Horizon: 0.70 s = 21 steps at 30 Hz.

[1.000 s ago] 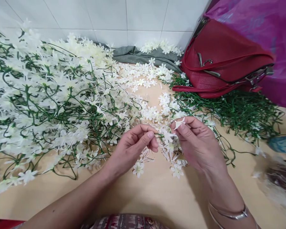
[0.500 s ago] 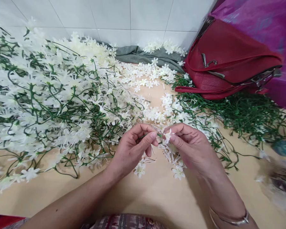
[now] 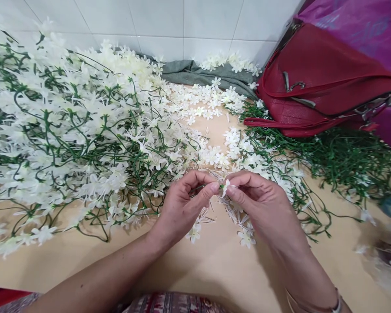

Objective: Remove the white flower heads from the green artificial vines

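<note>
My left hand [image 3: 190,200] pinches a thin green stem [image 3: 200,187] between thumb and forefinger. Close against it, my right hand [image 3: 262,200] is closed on a small white artificial flower [image 3: 226,188], which sits at the stem's tip. The two sets of fingertips almost meet. Below and behind the hands lie loose white blossoms [image 3: 246,237] and thin white stamen sticks [image 3: 208,217]. A big heap of white flowers on green stems [image 3: 94,130] fills the left side, reaching close to my left hand.
Bare green stems [image 3: 339,152] lie to the right, beneath a red handbag [image 3: 319,82]. Behind it hangs a purple plastic bag [image 3: 365,30]. A grey-green cloth [image 3: 208,76] runs along the white tiled wall [image 3: 208,19]. A clear plastic bag [image 3: 389,256] rests at the right table edge.
My left fingertips have moved closer to the flower, and the gap between my hands has narrowed. The whole view has shifted slightly; the heaps look the same.
</note>
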### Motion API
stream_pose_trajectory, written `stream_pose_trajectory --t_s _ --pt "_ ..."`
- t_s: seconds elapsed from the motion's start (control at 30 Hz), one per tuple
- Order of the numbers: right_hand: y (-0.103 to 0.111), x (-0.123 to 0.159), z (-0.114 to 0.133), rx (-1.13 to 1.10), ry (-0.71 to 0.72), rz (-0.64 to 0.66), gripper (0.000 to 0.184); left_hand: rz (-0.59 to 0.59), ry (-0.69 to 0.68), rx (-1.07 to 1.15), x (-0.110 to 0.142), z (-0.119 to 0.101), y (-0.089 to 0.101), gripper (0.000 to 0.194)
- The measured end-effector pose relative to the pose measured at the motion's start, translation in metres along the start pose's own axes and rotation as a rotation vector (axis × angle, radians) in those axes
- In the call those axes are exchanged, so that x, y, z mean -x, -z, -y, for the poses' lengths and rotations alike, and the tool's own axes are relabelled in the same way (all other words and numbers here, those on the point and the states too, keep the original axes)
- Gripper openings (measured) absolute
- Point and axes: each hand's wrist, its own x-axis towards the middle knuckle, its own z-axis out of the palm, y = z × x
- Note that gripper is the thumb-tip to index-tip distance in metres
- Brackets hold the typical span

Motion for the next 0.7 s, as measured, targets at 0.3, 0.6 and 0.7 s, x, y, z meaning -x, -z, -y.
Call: stream_pose_trajectory --t_s 0.3,0.6,0.7 --pt "-0.0023 0.0003 0.0004 0.039 -0.022 0.041 0.012 0.035 0.036 0.079 -0.0029 0.0063 -0.0007 0.018" --pt "-0.0032 -0.0029 -0.0005 0.030 -0.083 0.080 0.020 0.034 0.049 0.070 -0.0021 0.0096 0.0004 0.019" --pt "-0.0041 -0.0035 -0.0044 -0.002 -0.091 0.068 0.021 0.025 0.056 0.069 -0.0031 0.0098 0.0006 0.019"
